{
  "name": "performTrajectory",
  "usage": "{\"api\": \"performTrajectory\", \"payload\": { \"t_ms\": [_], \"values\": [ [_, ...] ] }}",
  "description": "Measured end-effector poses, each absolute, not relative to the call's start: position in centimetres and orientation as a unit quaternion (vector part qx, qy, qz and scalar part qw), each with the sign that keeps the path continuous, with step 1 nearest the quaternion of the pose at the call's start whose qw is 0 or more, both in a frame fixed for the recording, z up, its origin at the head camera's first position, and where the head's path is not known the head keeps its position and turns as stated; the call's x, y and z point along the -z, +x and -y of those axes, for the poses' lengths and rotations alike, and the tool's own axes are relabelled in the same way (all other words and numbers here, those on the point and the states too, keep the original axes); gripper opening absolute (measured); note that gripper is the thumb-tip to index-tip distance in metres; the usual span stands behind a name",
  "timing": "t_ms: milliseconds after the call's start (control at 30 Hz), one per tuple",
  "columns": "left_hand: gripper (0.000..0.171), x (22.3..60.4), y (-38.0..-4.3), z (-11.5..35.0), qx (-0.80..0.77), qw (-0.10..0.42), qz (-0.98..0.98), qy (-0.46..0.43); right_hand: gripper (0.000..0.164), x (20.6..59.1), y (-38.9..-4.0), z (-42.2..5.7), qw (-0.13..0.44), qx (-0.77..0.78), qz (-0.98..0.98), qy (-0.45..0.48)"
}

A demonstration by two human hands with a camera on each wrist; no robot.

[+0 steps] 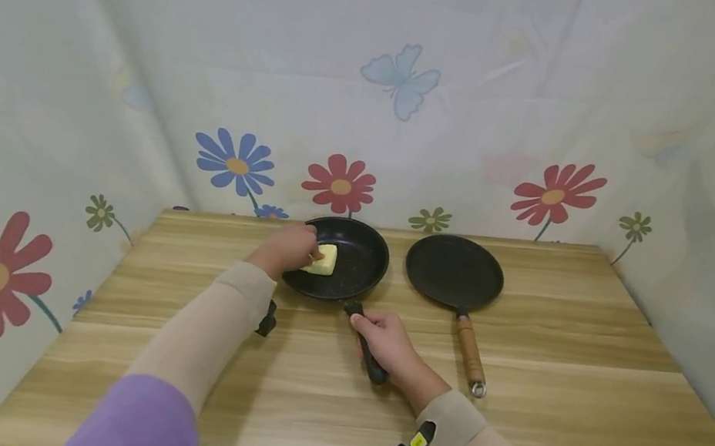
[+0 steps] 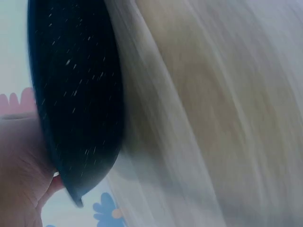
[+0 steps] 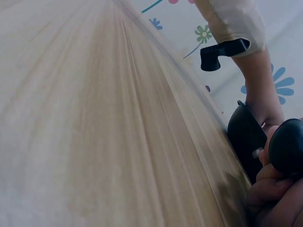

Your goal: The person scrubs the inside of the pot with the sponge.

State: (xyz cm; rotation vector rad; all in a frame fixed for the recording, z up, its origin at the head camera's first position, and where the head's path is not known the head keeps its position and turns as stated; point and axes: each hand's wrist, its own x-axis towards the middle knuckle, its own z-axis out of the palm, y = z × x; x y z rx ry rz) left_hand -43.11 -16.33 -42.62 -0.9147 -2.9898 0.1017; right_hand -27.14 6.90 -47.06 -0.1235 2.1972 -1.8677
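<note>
A black frying pan (image 1: 360, 270) is at the back of the table, its handle pointing toward me. My right hand (image 1: 388, 346) grips the pan's black handle (image 1: 371, 358), thumb along the top. Inside the pan lies a pale yellow square pad (image 1: 325, 259), a sponge or folded cloth. My left hand (image 1: 289, 247) holds this pad against the pan's left inner side, over the rim. In the left wrist view the pan's speckled outer side (image 2: 78, 90) hides most of the left hand (image 2: 21, 165). The right wrist view shows the curled right fingers (image 3: 270, 189) around the handle.
A flat black griddle pan (image 1: 455, 270) with a wooden handle (image 1: 471, 354) lies right of the frying pan. Both are on a wood-grain table (image 1: 310, 434). A flower-printed curtain (image 1: 455, 137) stands behind the table and at both sides.
</note>
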Motion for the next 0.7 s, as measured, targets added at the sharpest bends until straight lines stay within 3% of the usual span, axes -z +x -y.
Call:
{"api": "performTrajectory", "payload": {
  "t_ms": [167,300,700],
  "values": [
    [0.018,43.7,-43.4,16.0,-0.057,0.06,0.966,-0.246,0.034,47.2,-26.9,-6.4,0.128,0.643,-0.753,-0.058],
    [0.016,44.3,-43.7,15.8,-0.051,0.073,0.971,-0.222,0.034,47.2,-26.6,-6.0,0.128,0.641,-0.754,-0.059],
    [0.03,43.8,-42.9,14.6,0.039,-0.031,0.973,-0.227,0.033,46.7,-26.8,-6.1,0.099,0.636,-0.766,-0.009]
  ]
}}
